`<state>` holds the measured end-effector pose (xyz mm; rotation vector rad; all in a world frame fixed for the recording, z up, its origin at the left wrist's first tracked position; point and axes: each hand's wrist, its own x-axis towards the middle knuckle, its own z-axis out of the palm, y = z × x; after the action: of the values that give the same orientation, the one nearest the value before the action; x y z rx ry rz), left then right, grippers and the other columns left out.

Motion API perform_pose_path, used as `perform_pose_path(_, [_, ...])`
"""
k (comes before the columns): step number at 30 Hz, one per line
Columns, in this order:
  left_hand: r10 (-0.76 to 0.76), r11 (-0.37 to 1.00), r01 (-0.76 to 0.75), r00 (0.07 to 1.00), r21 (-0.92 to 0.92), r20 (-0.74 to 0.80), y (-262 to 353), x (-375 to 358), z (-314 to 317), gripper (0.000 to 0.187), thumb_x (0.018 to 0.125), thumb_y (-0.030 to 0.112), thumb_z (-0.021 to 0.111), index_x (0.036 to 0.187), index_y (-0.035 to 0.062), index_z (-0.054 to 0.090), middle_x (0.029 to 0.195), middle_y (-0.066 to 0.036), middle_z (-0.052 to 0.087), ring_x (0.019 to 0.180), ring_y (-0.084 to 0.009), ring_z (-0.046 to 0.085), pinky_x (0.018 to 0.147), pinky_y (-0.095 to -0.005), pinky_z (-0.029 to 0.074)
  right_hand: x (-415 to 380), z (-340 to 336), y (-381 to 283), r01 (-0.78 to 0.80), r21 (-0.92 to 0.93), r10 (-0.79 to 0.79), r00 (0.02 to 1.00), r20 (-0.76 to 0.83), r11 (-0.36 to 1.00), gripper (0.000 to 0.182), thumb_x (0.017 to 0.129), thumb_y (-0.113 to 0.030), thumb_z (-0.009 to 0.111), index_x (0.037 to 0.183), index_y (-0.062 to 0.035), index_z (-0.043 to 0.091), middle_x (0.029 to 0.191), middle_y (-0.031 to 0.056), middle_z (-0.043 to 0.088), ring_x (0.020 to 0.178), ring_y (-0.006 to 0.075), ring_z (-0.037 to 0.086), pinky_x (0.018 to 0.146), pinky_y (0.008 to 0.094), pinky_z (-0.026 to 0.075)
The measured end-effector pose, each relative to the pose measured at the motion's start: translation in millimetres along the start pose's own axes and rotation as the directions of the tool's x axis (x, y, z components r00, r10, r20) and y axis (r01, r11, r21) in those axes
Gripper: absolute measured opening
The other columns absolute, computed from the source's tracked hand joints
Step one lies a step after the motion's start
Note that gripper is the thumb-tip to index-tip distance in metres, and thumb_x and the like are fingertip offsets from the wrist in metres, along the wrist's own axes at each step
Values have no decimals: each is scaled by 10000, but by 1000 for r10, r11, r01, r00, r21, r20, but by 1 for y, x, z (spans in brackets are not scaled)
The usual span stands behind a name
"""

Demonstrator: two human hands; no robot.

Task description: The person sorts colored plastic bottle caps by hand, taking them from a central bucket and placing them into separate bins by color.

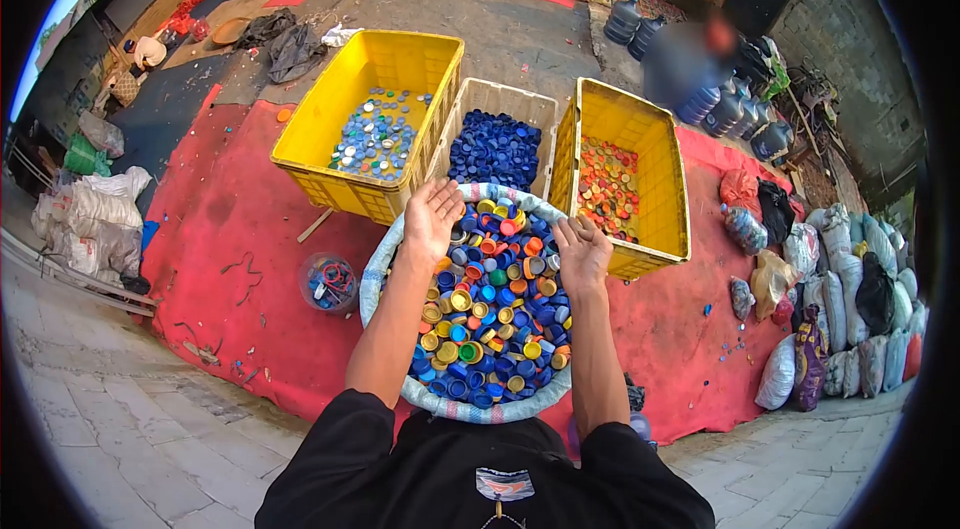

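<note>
A round, wide-mouthed sack (pixel 490 414) with a rolled pale rim stands against my body, full of mixed plastic bottle caps (pixel 490 299), mostly blue, yellow and orange. My left hand (pixel 433 221) is over its upper left rim, palm up with the fingers stretched out and nothing in it. Over the upper right rim is my right hand (pixel 583 251), its fingers loosely bent and apart, with no cap visible in it. Just beyond the sack, a white crate (pixel 515 99) holds dark blue caps (pixel 495 149).
A yellow crate (pixel 390 51) at left contains pale, blue and green caps; another yellow crate (pixel 655 149) at right contains orange and red ones. A clear tub (pixel 328 282) sits on the red mat (pixel 240 219). Filled sacks (pixel 845 299) line the right. A blurred person (pixel 685 64) is behind.
</note>
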<state>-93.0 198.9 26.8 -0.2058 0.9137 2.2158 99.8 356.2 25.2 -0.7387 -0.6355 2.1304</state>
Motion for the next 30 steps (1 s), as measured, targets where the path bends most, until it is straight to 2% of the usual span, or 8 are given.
perform_pose_path(1, [-15,999,16,1000,-43,11,-1,-15,-20,293,960,274,507,1068,9,568,1118,-157,628,1069,-274,596,976,-405,473,-18,-12,-1,8,-33,-8,1000,-3,999,573,814,-107,491,1315,129,342,1404,287,331,1360,416,328,1125,492,322])
perform_pose_path(6, [168,974,-157,984,164,-56,-6,-97,-77,201,965,226,535,1015,35,575,971,-98,646,874,-198,628,835,-348,521,-90,-58,4,85,-401,-76,996,38,912,474,862,-68,497,1305,80,413,1275,226,505,1134,294,556,995,380,467])
perform_pose_path(8, [250,922,-220,966,318,-57,-11,-122,-90,150,951,187,564,1005,47,573,947,-72,641,804,-143,608,767,-309,519,-114,-60,5,122,-659,-113,992,56,742,417,865,-33,511,1270,58,466,1208,183,565,1024,215,602,920,324,504])
perform_pose_path(10, [283,867,-208,953,454,-105,-14,-143,-94,122,932,146,596,999,47,571,891,-36,629,721,-79,556,677,-249,477,-121,-74,23,235,-735,-187,971,148,636,348,857,27,577,1203,13,540,1029,98,629,888,118,599,724,247,516])
perform_pose_path(12, [323,791,-204,940,577,-111,-19,-158,-100,121,928,137,605,997,42,571,866,-24,622,692,-62,534,645,-228,455,-133,-72,25,215,-910,-147,974,173,354,312,837,38,590,1149,25,579,948,113,656,860,144,622,781,280,515])
perform_pose_path(16, [323,742,-187,941,644,-98,-33,-180,-103,116,916,122,628,973,34,578,825,-4,613,650,-37,479,590,-199,401,-132,-72,39,422,-907,-126,900,417,16,297,788,-39,654,1080,6,618,872,136,680,815,295,613,751,396,491])
perform_pose_path(23, [289,738,-189,956,648,-50,-60,-194,-105,147,923,131,638,998,20,578,844,-5,606,737,-50,536,649,-205,427,-96,-33,58,664,-733,-41,736,675,-144,367,721,2,644,1085,-36,630,881,114,700,801,321,582,755,416,461])
perform_pose_path(30, [286,710,-182,957,680,-42,-62,-204,-110,176,915,144,645,996,-2,592,832,-21,617,723,-62,550,647,-211,455,-57,-14,68,795,-531,292,603,742,-294,413,734,43,559,1120,-80,639,942,109,703,852,324,580,804,419,454])
